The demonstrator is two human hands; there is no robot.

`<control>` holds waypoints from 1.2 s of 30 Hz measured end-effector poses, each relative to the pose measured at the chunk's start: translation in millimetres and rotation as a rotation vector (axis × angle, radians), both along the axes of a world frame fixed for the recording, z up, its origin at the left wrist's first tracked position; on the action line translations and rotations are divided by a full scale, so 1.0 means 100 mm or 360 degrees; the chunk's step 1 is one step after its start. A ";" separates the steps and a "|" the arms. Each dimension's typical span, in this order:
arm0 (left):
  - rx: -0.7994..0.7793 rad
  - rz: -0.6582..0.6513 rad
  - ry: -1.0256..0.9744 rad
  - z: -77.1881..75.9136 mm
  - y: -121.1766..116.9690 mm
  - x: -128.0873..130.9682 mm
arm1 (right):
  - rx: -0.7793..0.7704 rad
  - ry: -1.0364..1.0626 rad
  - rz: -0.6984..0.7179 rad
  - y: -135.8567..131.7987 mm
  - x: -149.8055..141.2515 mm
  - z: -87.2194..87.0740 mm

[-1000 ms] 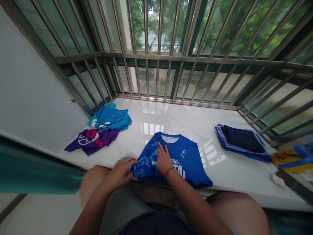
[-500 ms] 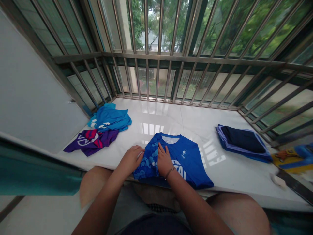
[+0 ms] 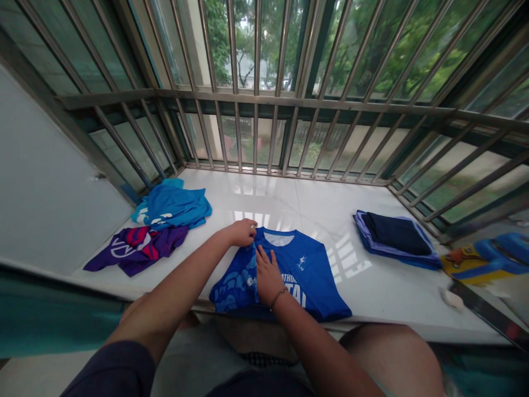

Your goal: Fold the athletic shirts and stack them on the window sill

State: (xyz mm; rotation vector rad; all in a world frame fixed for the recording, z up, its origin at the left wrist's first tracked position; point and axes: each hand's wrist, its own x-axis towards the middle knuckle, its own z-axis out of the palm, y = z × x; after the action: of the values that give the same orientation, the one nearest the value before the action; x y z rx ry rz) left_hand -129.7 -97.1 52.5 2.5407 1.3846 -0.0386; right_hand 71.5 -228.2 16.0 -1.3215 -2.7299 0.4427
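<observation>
A royal blue T-shirt (image 3: 308,275) with white lettering lies on the white sill in front of me, its left side folded inward. My left hand (image 3: 243,232) pinches the shirt's cloth at the far left corner, near the collar, fingers curled. My right hand (image 3: 266,274) rests flat on the folded left part of the shirt, fingers stretched out, with a thin bracelet at the wrist.
A light blue shirt (image 3: 176,204) and a purple shirt (image 3: 132,251) lie crumpled at the left of the white sill (image 3: 268,198). A folded stack of dark and lilac clothes (image 3: 394,237) sits at the right. Metal window bars (image 3: 264,105) close off the far side.
My left hand has slid forward along the shirt's left edge from the near hem to the shoulder by the collar. The right hand has stayed pressed on the shirt.
</observation>
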 end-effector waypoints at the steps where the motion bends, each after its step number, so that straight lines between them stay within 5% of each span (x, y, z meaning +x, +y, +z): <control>1: 0.0004 0.0000 0.0003 -0.01 0.04 -0.04 | -0.0001 0.0010 0.0011 0.00 0.01 0.00; 9: 0.0069 0.0060 -0.0036 -0.04 0.24 -0.28 | -0.0061 0.0246 -0.0079 -0.02 0.02 -0.07; 20: 0.0022 0.0154 -0.0129 -0.05 0.11 -0.45 | -0.0175 0.0765 -0.0105 0.05 0.14 -0.07; 28: -0.0038 0.0061 -0.0259 -0.05 -0.02 -0.60 | -0.0197 0.0856 -0.0140 0.04 0.14 -0.04; 36: 0.0011 0.0191 -0.0295 -0.08 -0.01 -0.67 | -0.0158 0.0822 -0.0149 0.01 0.12 0.03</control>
State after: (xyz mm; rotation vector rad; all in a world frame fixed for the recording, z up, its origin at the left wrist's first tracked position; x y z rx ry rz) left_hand -196.3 -98.0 44.9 2.3913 1.4612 0.2182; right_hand 83.7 -227.6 19.3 -1.1483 -2.2377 0.7926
